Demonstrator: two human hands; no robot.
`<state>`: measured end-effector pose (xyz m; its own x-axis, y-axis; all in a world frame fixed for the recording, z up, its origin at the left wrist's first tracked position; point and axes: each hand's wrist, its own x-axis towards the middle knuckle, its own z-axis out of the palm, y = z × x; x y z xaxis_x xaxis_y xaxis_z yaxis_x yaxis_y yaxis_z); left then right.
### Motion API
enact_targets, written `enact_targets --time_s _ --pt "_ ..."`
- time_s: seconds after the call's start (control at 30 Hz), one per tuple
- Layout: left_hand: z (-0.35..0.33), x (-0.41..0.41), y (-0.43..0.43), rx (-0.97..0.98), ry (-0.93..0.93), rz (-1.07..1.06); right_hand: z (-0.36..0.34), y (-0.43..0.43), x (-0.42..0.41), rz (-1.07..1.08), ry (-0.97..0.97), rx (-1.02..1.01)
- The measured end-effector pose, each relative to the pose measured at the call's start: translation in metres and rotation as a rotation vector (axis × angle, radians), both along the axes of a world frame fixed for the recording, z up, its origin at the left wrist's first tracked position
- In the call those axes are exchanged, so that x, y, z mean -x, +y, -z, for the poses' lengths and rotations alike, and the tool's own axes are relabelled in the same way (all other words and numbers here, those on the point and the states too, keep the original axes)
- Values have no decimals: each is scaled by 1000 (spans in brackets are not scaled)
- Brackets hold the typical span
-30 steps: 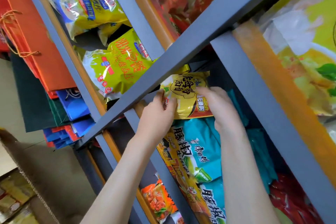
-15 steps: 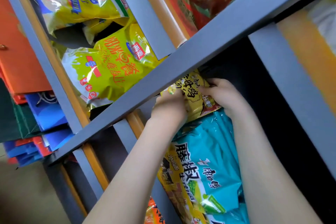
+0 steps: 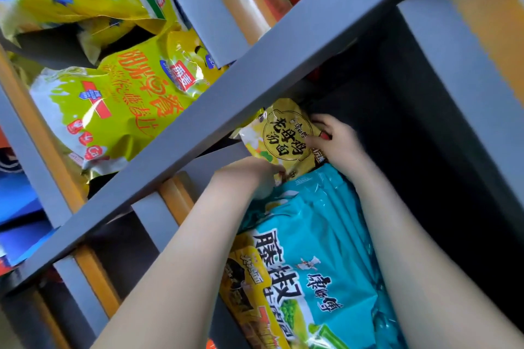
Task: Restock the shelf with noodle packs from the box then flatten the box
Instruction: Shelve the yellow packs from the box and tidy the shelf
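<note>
Glossy yellow noodle pack (image 3: 283,139), crinkled foil, lies under the grey shelf (image 3: 297,65) beam atop teal packs (image 3: 320,235). Left hand (image 3: 249,178) pinches its near edge; right hand (image 3: 337,142) clasps its far-right edge, fingers curled.
</note>
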<state>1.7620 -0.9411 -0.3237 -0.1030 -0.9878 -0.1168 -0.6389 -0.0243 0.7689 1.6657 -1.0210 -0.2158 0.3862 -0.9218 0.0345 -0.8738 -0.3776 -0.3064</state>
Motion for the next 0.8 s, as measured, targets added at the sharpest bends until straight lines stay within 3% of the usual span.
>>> enact_targets --time_s 0.17,0.4,0.63,0.8 --pt "-2 0 -10 -59 -84 83 -3 -7 1 101 237 72" --pt "-3 0 -8 14 -296 122 -6 -7 9 147 153 -43" --pt "11 6 -14 133 -276 28 6 -13 14 143 63 41" --pt "-2 5 -11 183 -95 -132 -5 9 20 164 31 166"
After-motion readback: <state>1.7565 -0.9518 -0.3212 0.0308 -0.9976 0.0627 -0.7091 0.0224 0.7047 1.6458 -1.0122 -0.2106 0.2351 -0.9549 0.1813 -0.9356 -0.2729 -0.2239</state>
